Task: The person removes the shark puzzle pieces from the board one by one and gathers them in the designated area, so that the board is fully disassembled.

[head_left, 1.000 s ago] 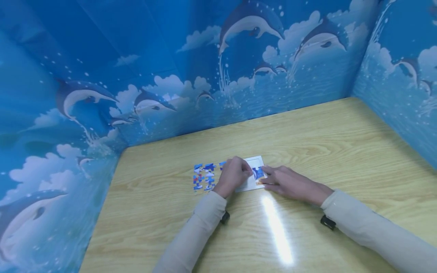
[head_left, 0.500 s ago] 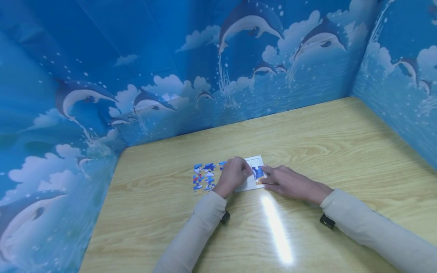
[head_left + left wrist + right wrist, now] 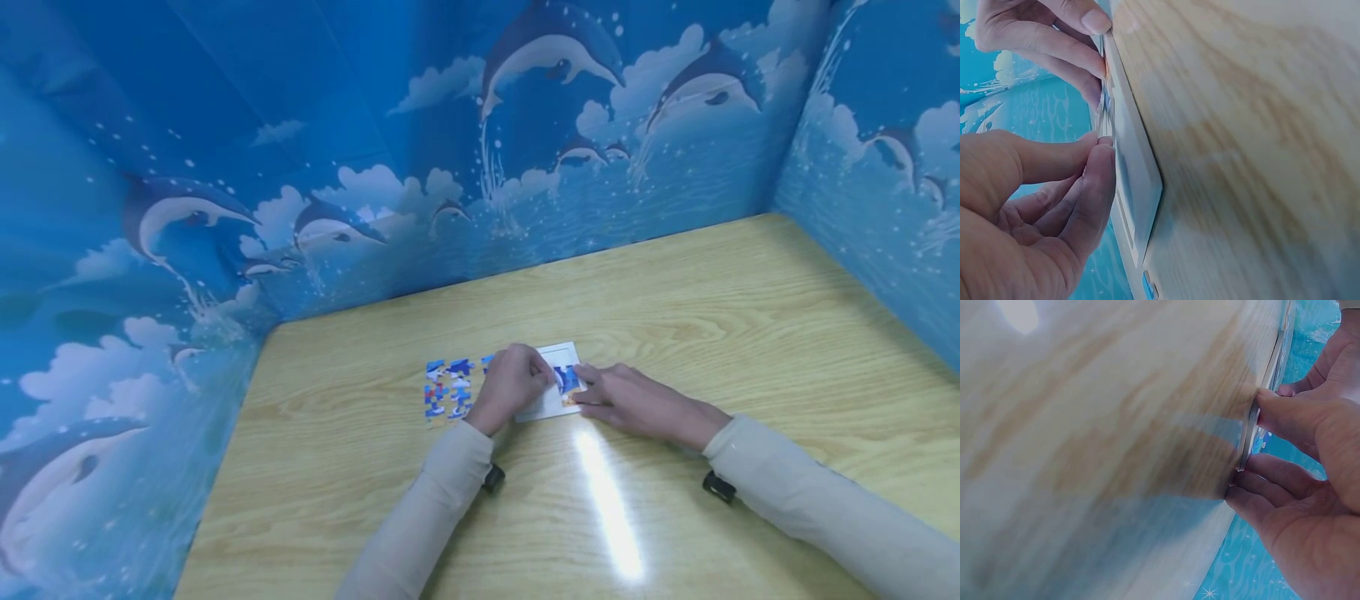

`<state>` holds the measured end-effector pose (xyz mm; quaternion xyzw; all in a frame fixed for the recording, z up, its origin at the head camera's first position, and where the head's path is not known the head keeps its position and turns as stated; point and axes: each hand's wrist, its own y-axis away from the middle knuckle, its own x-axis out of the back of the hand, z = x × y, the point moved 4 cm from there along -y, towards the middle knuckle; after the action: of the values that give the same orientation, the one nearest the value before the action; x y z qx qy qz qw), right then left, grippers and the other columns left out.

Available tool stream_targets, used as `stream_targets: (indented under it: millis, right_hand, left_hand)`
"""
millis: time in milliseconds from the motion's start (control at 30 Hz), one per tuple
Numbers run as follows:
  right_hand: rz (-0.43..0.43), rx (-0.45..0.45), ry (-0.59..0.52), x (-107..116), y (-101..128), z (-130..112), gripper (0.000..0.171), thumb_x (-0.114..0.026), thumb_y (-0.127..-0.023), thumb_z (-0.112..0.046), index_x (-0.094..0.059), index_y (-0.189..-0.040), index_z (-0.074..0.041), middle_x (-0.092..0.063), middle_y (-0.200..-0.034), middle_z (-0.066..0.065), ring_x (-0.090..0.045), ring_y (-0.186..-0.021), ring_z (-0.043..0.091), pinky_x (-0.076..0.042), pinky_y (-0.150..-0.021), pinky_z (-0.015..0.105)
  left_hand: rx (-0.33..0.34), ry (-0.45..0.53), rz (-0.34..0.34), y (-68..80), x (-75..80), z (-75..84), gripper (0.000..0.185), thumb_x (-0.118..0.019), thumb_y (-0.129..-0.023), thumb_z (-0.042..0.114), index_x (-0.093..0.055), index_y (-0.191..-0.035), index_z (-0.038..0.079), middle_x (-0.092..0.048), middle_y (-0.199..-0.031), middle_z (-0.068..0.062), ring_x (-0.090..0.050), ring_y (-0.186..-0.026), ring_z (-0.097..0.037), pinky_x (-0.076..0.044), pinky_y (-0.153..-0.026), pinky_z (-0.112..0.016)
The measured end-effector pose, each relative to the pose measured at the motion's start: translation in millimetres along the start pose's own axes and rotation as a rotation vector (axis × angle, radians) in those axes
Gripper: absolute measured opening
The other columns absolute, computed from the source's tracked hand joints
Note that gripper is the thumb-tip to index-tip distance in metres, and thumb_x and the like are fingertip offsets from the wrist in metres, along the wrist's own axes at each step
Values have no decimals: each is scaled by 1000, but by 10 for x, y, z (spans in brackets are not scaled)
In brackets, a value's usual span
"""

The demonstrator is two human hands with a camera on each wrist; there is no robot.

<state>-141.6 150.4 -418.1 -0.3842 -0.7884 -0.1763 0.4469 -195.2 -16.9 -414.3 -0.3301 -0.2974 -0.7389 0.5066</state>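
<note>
A white puzzle tray lies flat on the table, with joined blue puzzle pieces along its right side. Over the middle of the tray, my left hand pinches a small puzzle piece between thumb and forefinger, low at the joined pieces. Most of that piece is hidden by the fingertips. My right hand holds the tray at its right edge, the thumb at the near side and fingertips by the joined pieces. In the right wrist view its fingers bend against the tray's edge.
Several loose puzzle pieces lie in rows left of the tray, some hidden behind the left hand. The wood-grain table ends at a dolphin-print backdrop behind and at the sides.
Both hands stay nearly in place. The left hand's fingers shift very slightly over the tray; the tray and loose pieces have not moved.
</note>
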Motion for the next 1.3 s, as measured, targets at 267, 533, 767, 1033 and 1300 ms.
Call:
stream_targets:
  millis: [267, 533, 767, 1033, 1300]
  right_hand:
    - [8, 5, 0, -12, -4, 8, 26, -70, -96, -11, -71, -118, 1, -62, -127, 24, -70, -102, 30, -56, -92, 42]
    - [12, 8, 14, -12, 4, 7, 28, -71, -95, -12, -70, -119, 1, -54, -138, 32, -64, -116, 41, -48, -101, 50]
    - [9, -5, 6, -14, 6, 11, 27, -70, -96, -12, -69, -120, 1, -51, -140, 34, -59, -121, 45, -46, -102, 51]
    - [17, 7, 3, -16, 9, 6, 27, -70, -96, -11, -70, -118, 3, -51, -139, 35, -60, -120, 46, -46, -102, 51]
    - [10, -13, -2, -14, 13, 3, 28, -69, -96, -12, -69, -120, 3, -48, -142, 35, -55, -125, 47, -44, -103, 52]
  left_hand:
    - [24, 22, 7, 16, 43, -58, 4, -81, -83, 10, -78, -84, 10, -66, -72, 5, -59, -66, -10, -48, -61, -22]
    - [69, 43, 26, 46, 125, -144, 5, -81, -85, 14, -77, -83, 12, -66, -72, 4, -59, -67, -12, -49, -62, -26]
    - [96, 63, 55, 85, 244, -278, 5, -80, -85, 14, -76, -84, 13, -66, -74, 3, -60, -70, -15, -51, -65, -30]
    - [136, 51, 100, 159, 398, -423, 6, -81, -86, 16, -75, -86, 13, -68, -78, 3, -62, -71, -14, -52, -66, -30]
    - [178, 79, 110, 235, 529, -556, 6, -79, -88, 13, -74, -87, 11, -68, -80, 1, -62, -71, -16, -53, -64, -31]
